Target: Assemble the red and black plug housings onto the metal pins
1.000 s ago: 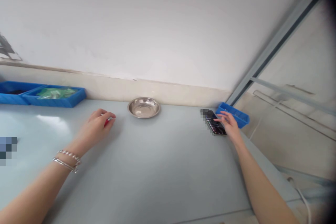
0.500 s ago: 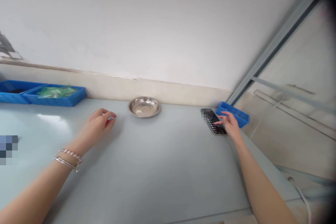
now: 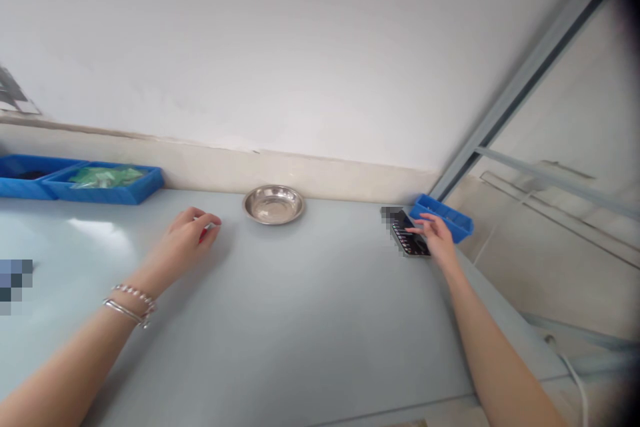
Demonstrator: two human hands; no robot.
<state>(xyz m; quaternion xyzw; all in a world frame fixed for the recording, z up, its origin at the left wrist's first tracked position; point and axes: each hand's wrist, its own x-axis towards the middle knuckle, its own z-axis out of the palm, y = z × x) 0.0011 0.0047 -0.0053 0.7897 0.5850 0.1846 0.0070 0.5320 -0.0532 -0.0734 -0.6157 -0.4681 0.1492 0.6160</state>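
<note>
Little has shifted in a second: left hand (image 3: 181,243) curls round a small red item (image 3: 203,235) on the table (image 3: 300,320), while right hand (image 3: 436,240) rests open, fingertips on a dark device (image 3: 406,239) beside a blue tray (image 3: 445,217), where light, steady touches seem best.

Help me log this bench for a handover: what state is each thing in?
left hand: curled shut on small red item, resting on the table.
right hand: open, fingertips on dark flat device.
steel bowl: upright, looks empty.
blue bin: upright, holds green bags.
small blue bin: upright, contents unclear.
</note>
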